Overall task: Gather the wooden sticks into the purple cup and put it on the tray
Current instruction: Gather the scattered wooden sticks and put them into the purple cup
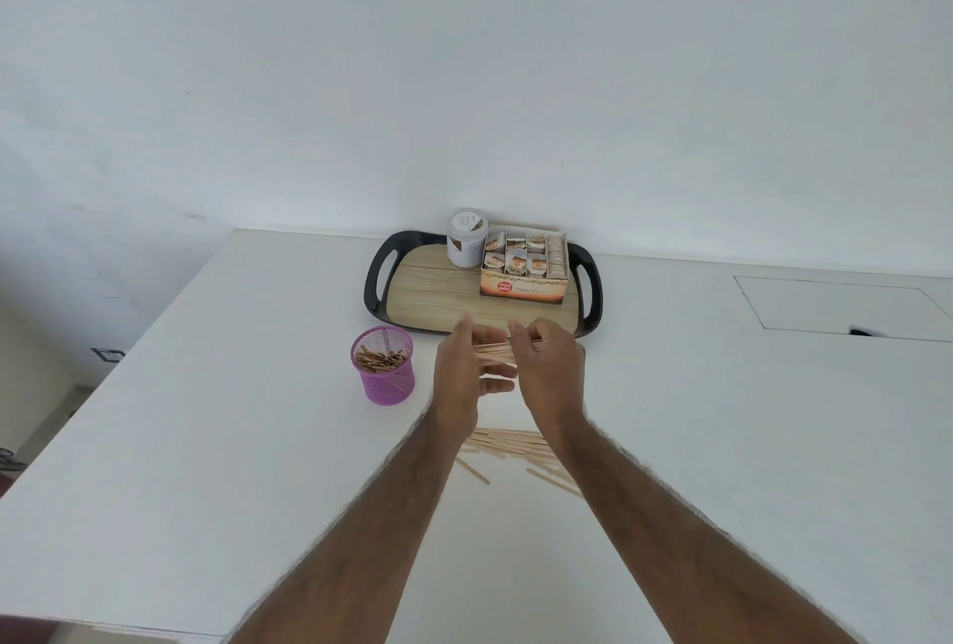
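Head: right hand pinches wooden sticks (left hand touching).

Purple metal-mesh cup; pale smooth wood sticks; glossy black plastic tray, wood-grain floor; matt white surface.
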`<state>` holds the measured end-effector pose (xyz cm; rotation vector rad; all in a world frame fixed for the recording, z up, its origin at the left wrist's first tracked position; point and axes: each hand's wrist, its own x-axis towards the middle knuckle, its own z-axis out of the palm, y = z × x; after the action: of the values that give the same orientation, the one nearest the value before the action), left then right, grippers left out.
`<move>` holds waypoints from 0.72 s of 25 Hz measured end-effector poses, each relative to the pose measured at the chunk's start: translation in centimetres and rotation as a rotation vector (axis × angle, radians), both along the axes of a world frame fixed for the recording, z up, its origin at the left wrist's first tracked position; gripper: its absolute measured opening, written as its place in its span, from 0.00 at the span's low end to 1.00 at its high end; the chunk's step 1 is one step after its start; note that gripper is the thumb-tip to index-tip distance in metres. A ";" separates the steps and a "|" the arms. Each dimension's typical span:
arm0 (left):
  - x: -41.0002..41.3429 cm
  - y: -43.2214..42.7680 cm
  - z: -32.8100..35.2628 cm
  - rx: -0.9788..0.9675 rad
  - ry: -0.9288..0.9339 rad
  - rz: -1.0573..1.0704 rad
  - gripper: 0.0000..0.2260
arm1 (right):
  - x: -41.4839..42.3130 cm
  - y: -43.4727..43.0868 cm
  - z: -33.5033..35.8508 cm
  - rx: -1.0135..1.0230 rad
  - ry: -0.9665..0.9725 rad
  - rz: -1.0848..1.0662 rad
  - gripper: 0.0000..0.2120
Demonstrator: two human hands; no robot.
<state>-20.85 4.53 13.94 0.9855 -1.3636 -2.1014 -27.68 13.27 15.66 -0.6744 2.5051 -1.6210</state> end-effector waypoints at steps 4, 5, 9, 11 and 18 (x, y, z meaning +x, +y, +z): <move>-0.2 0.0 0.0 -0.053 -0.130 0.015 0.14 | 0.2 0.2 -0.6 0.023 0.120 0.011 0.20; 0.0 -0.2 0.0 -0.027 -0.127 0.026 0.14 | 0.1 0.3 -0.8 0.028 0.133 0.001 0.20; 0.9 -0.9 0.2 0.154 -0.129 -0.064 0.21 | -0.2 0.6 -1.3 0.071 0.192 0.003 0.21; 0.9 -0.9 0.3 0.036 -0.255 -0.165 0.21 | -0.1 0.7 -1.7 0.090 0.220 0.025 0.21; 0.2 0.3 -0.6 -0.431 -0.274 -0.034 0.21 | 0.8 0.5 -1.8 -0.027 -0.071 -0.069 0.16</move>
<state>-20.68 4.85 13.37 1.0905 -1.8781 -1.6288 -26.88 13.76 13.90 -0.5286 2.4870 -1.6731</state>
